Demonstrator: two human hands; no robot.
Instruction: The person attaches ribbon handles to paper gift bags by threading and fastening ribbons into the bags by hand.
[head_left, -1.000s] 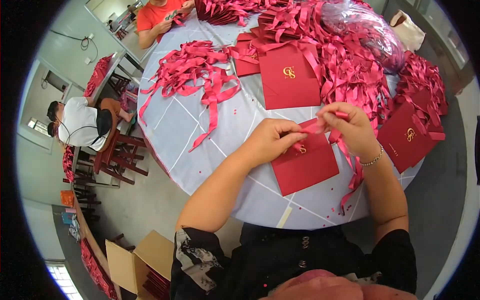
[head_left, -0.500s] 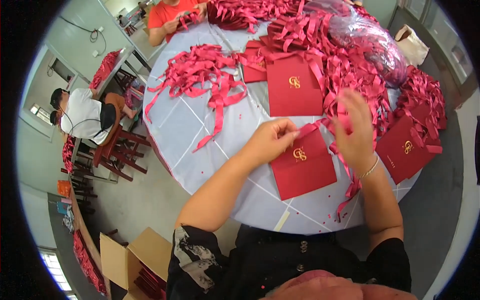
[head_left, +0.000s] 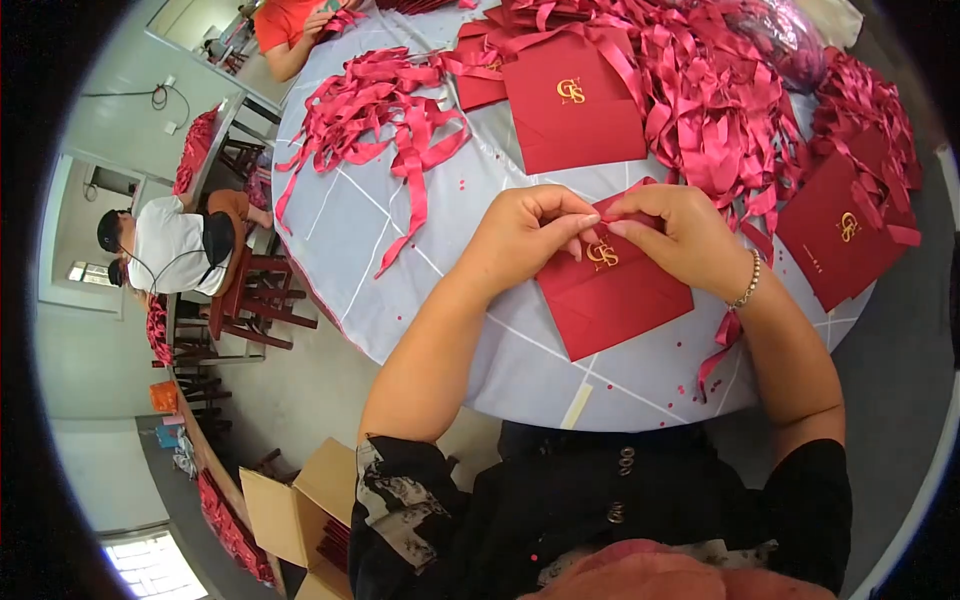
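A flat red paper piece (head_left: 625, 315), squarish with a gold emblem and looking like a gift bag or sleeve, lies slightly turned on the table in front of me. Over its upper edge my left hand (head_left: 535, 232) pinches the satin ribbon between thumb and fingers. My right hand (head_left: 678, 235), with a bracelet at the wrist, meets it there and pinches the same ribbon. The fingertips nearly touch, so the ribbon's attachment is partly hidden. Past my hands lies another red paper piece (head_left: 575, 125) with the same emblem.
A tangled ribbon heap (head_left: 385, 120) lies at the left, a larger ribbon pile (head_left: 715, 110) at the right. More red paper pieces (head_left: 840, 255) overlap the right edge. The round table (head_left: 455, 320) curves close to me. A cardboard box (head_left: 275, 510) stands lower left. Co-workers sit farther off.
My right hand has come down and left from its raised, spread position, and its fingers have closed on the ribbon by my left hand. The view has shifted slightly.
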